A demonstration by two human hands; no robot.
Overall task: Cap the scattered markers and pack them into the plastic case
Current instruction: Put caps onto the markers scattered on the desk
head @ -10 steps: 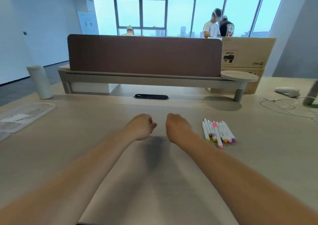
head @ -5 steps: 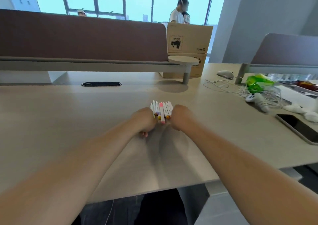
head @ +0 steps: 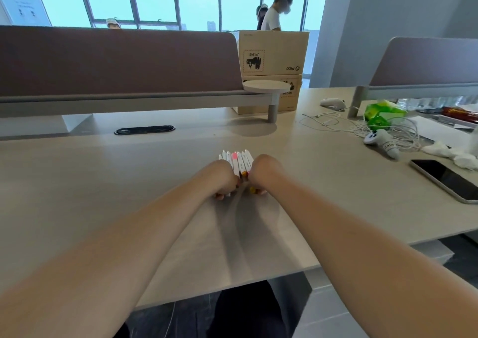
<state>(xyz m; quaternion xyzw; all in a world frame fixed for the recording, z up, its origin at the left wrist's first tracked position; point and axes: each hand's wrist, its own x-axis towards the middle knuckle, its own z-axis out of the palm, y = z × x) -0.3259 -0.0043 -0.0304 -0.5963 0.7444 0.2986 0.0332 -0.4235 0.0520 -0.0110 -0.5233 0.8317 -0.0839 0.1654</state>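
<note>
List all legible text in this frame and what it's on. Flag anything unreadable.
"PICO": upside down, on the upper cardboard box.
"UN 3481": upside down, in the dashed label on the same box.
"UN 3481": apparently also on the lower cardboard box, upside down and small.
Lettering on the white controller: blurred, unreadable.
Print on the markers: too small to read.
Wall poster: blurred, unreadable.

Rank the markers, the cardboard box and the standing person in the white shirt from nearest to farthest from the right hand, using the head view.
1. markers: touching the right hand, on its left side.
2. cardboard box: at the back of the desk, beyond the hand.
3. person in the white shirt: behind the box, farthest back.
</note>
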